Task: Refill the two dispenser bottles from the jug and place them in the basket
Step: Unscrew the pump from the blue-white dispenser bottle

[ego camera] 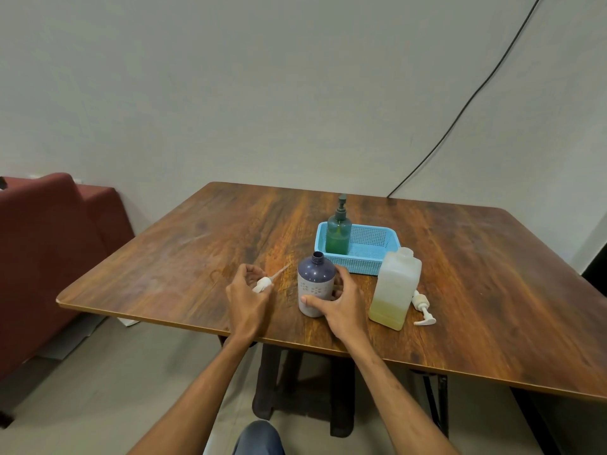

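Note:
A purple dispenser bottle (314, 282) stands upright on the wooden table (476, 290) with its neck uncapped. My right hand (341, 300) wraps around its lower part. My left hand (244, 293) holds a white pump head (263, 284) just left of the bottle, its thin tube pointing up and to the right. A green dispenser bottle (338, 233) with its pump on stands in the left end of the blue basket (371, 254). The translucent jug (395, 289), yellowish liquid at its bottom, stands capped to the right of my right hand.
A second white pump head (423, 307) lies on the table right of the jug. A dark red sofa (49, 251) stands to the left of the table. A black cable (460, 116) runs down the wall behind the table.

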Demonstrator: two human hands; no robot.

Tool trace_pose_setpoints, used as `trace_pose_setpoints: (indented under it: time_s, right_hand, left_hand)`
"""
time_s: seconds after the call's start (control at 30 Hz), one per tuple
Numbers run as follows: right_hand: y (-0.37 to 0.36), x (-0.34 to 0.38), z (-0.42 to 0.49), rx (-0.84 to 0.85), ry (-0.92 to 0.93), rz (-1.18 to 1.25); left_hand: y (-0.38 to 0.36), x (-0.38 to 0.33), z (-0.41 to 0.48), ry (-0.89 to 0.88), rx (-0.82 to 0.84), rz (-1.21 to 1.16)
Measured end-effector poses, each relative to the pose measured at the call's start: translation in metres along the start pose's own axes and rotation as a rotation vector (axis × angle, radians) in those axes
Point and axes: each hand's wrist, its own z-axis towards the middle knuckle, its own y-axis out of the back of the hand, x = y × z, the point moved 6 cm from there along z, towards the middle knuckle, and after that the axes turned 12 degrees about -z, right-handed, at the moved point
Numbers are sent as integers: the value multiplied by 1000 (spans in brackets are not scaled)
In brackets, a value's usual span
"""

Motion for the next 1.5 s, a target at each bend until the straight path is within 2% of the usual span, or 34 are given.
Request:
trace_pose_setpoints:
  time_s: [0.33,0.9,1.1,1.37,1.5]
  right_hand:
    - [1,1,-1,-1,-16,-22]
    - [0,0,-10,21,-51,-56]
    - [3,-2,-15,14,-34,-22]
    - [30,13,-36,-77,58,55]
    - [63,27,-58,-283,153,70]
  left_hand:
    - [-13,4,-5,-22,164,187]
    - [-22,5,-10,4,236,190]
    - [-19,-16,-18,-84,172,182]
    - [-29,-44,-41,-103,217,-26]
    - [-43,-47,-51,-68,238,-113]
